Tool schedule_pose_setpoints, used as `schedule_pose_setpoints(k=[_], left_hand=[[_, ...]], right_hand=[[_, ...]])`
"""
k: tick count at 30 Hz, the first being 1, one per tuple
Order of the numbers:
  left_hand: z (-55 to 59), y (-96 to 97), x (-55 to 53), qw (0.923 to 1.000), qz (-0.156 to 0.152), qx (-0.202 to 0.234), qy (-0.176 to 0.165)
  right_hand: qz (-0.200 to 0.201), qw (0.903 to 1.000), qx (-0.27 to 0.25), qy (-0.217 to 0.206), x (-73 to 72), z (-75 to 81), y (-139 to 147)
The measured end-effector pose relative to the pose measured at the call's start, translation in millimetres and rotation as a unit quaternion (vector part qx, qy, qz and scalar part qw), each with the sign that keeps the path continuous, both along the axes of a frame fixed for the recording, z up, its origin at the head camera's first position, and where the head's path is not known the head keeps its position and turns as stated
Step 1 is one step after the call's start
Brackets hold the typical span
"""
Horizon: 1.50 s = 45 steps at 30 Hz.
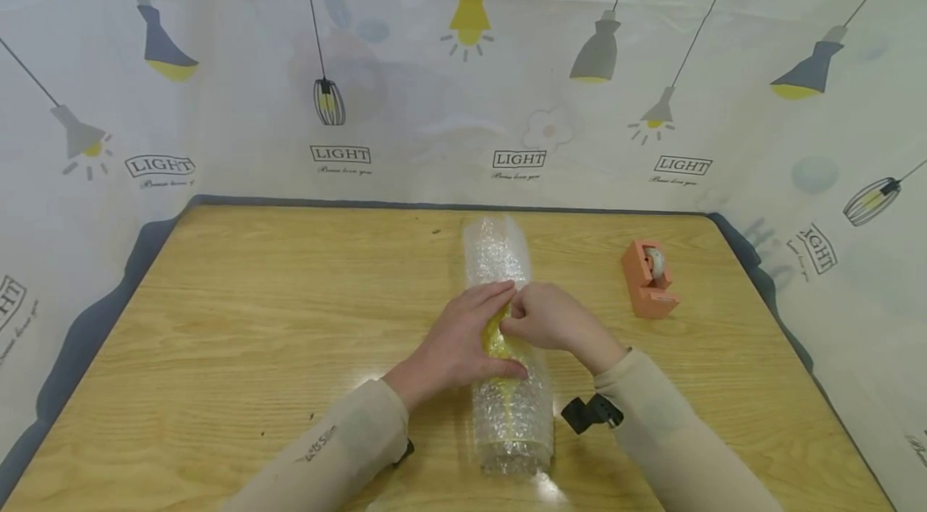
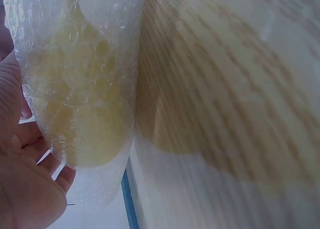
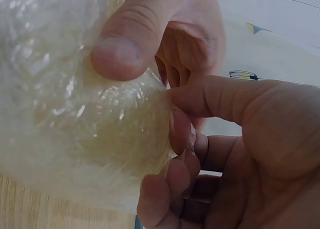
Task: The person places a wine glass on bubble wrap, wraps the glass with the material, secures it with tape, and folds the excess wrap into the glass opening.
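A long roll of clear bubble wrap [image 1: 516, 415] lies lengthwise on the table, with something yellow [image 1: 496, 339] showing through its layers. In the left wrist view the yellow thing [image 2: 80, 104] looks broad, but its kind is hidden. My left hand [image 1: 458, 339] rests across the middle of the roll, thumb and fingers spread and fairly straight. Its thumb presses the wrap in the right wrist view. Close beside those fingers, my right hand [image 1: 546, 317] pinches at the wrap's surface, thumb against curled fingers. Whether a bit of tape is between them I cannot tell.
A salmon-pink tape dispenser [image 1: 648, 286] with a roll of tape [image 1: 654, 262] stands to the right on the wooden table [image 1: 290, 311]. A light cloth [image 1: 405, 93] printed with lamps rises behind the table and along its sides.
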<state>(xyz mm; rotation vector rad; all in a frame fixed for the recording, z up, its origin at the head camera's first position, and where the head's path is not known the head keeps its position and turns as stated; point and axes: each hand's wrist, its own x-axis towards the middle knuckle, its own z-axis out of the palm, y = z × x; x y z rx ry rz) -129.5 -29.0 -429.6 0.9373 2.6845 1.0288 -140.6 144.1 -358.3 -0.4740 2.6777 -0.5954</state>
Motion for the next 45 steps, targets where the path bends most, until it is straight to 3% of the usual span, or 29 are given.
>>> schedule_pose_setpoints(k=[7, 17, 26, 45], left_hand=[[-0.1, -0.8, 0.2, 1.0, -0.002, -0.003, 0.001], [-0.2, -2.6, 1.4, 1.0, -0.002, -0.007, 0.005], [-1.3, -4.0, 1.8, 1.0, 0.004, -0.003, -0.003], [-2.4, -7.6, 2.3, 1.0, 0.0, 0.003, 0.001]], right_hand=[[-0.033, 0.9976, 0.02, -0.057, -3.7, 2.6, -0.6], [-0.074, 0.9865, 0.014, -0.145, -16.0, 2.0, 0.4], [-0.075, 0.9872, -0.004, -0.141, -16.8, -0.9, 3.3], [-0.139, 0.9768, -0.052, -0.155, -8.1, -19.8, 20.3]])
